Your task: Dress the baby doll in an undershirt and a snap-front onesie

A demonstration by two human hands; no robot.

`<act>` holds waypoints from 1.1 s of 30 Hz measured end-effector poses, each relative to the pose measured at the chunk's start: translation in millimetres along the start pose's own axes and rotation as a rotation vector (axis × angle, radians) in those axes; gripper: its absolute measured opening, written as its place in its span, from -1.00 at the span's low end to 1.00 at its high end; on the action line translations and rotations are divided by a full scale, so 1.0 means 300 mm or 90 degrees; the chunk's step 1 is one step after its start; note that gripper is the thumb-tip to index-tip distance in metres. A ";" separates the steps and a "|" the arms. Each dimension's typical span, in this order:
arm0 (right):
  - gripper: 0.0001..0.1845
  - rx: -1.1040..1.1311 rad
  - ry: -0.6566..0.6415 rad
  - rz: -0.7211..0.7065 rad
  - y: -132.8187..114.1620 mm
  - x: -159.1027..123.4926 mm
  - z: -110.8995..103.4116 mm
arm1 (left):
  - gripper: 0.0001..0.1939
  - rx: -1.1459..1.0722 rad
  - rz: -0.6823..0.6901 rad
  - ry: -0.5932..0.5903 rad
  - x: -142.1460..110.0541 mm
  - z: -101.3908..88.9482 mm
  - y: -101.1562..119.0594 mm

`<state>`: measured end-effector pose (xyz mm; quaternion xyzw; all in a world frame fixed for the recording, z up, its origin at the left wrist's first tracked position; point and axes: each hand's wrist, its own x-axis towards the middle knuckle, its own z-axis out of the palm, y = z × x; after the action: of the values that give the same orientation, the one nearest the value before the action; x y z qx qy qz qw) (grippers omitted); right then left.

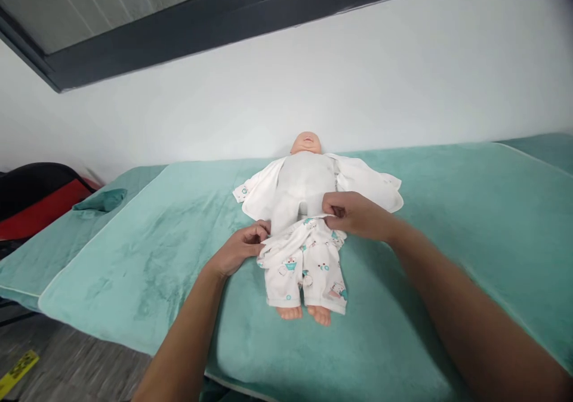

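Observation:
A baby doll (305,184) lies on its back on a teal blanket (179,253), head toward the wall. It wears white printed trousers (307,268), and a white jacket (371,187) lies spread open under its torso. My left hand (239,248) pinches the trousers' waistband at the doll's left-hand side. My right hand (353,214) grips the waistband on the other side, fingers closed on the cloth. The doll's bare feet (304,314) stick out below the trouser legs.
The blanket covers a table against a white wall, with a dark-framed window (134,26) above. A small teal cloth (101,200) lies at the far left. A black and red object (36,199) stands beyond the table's left edge. Wooden floor shows at the lower left.

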<state>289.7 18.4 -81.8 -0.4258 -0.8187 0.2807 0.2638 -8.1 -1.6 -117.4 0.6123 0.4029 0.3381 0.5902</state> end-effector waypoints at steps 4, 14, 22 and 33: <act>-0.88 -0.046 0.215 0.033 0.054 0.026 0.040 | -0.76 -0.016 0.054 0.145 0.021 0.012 -0.013; -0.66 -0.060 0.337 0.136 0.150 0.054 0.069 | -0.83 0.143 0.137 0.339 0.334 0.018 0.062; -0.77 -0.041 0.352 0.229 0.220 0.180 0.003 | -0.81 0.113 0.147 0.353 0.542 -0.005 0.023; -0.74 -0.173 0.393 -0.012 0.212 0.200 0.033 | -0.64 0.234 0.179 0.138 0.469 -0.034 0.128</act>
<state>288.2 97.3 -120.7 -0.5147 -0.7339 0.0246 0.4425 49.3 129.2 -87.1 0.7195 0.4297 0.4017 0.3692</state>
